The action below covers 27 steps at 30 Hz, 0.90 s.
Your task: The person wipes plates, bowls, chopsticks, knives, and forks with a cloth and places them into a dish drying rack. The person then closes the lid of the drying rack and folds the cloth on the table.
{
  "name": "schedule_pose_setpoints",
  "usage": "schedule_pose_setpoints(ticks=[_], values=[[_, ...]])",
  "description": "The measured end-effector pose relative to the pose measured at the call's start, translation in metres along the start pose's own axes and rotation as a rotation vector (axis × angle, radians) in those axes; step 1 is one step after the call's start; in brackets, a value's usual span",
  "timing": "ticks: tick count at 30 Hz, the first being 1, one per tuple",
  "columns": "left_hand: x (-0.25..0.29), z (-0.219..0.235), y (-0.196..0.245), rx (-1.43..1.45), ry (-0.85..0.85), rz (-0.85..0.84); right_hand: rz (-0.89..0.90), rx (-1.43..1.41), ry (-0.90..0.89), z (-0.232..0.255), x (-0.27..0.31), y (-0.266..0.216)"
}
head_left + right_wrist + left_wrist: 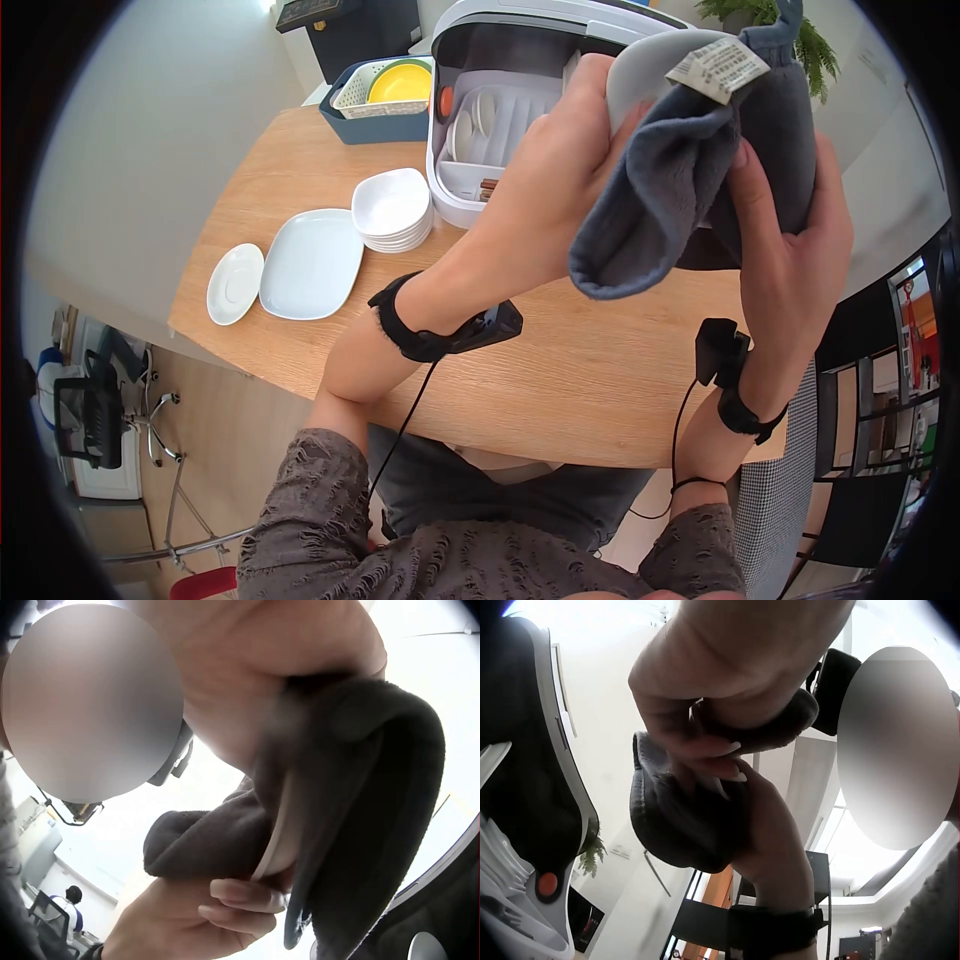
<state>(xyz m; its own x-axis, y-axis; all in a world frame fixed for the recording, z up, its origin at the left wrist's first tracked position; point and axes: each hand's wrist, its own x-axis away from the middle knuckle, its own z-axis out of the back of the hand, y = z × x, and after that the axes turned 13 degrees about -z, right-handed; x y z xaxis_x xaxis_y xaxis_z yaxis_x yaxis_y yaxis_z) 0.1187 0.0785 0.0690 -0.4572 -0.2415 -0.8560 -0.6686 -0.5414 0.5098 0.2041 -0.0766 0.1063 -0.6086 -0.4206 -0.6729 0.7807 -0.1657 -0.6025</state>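
Observation:
My left hand (565,150) grips a white dish (640,75) by its edge, raised above the table. A grey-blue cloth (650,190) with a white label is folded over the dish and hides much of it. From the other side my right hand (795,235) holds the cloth against the dish, thumb on the near face. In the right wrist view the dish's thin rim (281,836) shows between folds of cloth, with left fingertips at it. Behind the hands stands a white dish cabinet (455,205), its dark lid raised, with small white dishes (460,135) in its rack.
Left of the cabinet, a stack of white bowls (392,205), a square pale plate (312,265) and a small oval plate (236,285) lie on the wooden table (560,370). A blue bin (375,128) with a white basket and yellow bowl (402,82) stands behind.

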Motion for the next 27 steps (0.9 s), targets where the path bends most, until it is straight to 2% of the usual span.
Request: schedule_pose_setpoints(ticks=[1,5,9,10,12,13,15,17,19,21,24,27], values=[[0.0,-0.001,-0.001,0.0,-0.002,0.0,-0.017,-0.026,-0.03,0.001,-0.001,0.002],[0.004,-0.006,-0.018,0.301,-0.055,0.102,-0.107,-0.027,-0.046,0.006,-0.005,0.006],[0.006,-0.009,-0.037,0.602,-0.106,0.2,-0.136,0.102,0.016,0.008,-0.008,0.005],[0.005,-0.008,-0.039,0.602,-0.107,0.199,-0.147,0.14,0.023,0.009,-0.009,0.005],[0.003,-0.005,-0.046,0.668,-0.009,0.344,-0.158,0.069,0.02,0.013,-0.009,0.006],[0.002,-0.003,-0.055,0.668,-0.008,0.345,-0.168,-0.001,0.018,0.014,-0.008,0.006],[-0.001,0.0,-0.075,0.562,-0.024,0.457,-0.16,-0.039,0.001,0.013,-0.005,0.003],[-0.001,0.001,-0.076,0.598,0.005,0.483,-0.152,-0.078,-0.012,0.015,-0.004,0.001],[0.0,0.001,-0.082,0.629,0.036,0.508,-0.131,-0.046,-0.156,0.016,-0.004,0.0],[0.006,-0.002,-0.094,0.614,0.176,0.557,-0.127,-0.047,-0.157,0.013,-0.004,0.002],[0.002,0.003,-0.085,0.645,0.09,0.544,-0.124,-0.04,-0.147,0.012,-0.004,0.002],[0.007,0.004,-0.102,0.642,0.151,0.636,-0.128,-0.04,-0.141,0.013,-0.003,-0.001]])
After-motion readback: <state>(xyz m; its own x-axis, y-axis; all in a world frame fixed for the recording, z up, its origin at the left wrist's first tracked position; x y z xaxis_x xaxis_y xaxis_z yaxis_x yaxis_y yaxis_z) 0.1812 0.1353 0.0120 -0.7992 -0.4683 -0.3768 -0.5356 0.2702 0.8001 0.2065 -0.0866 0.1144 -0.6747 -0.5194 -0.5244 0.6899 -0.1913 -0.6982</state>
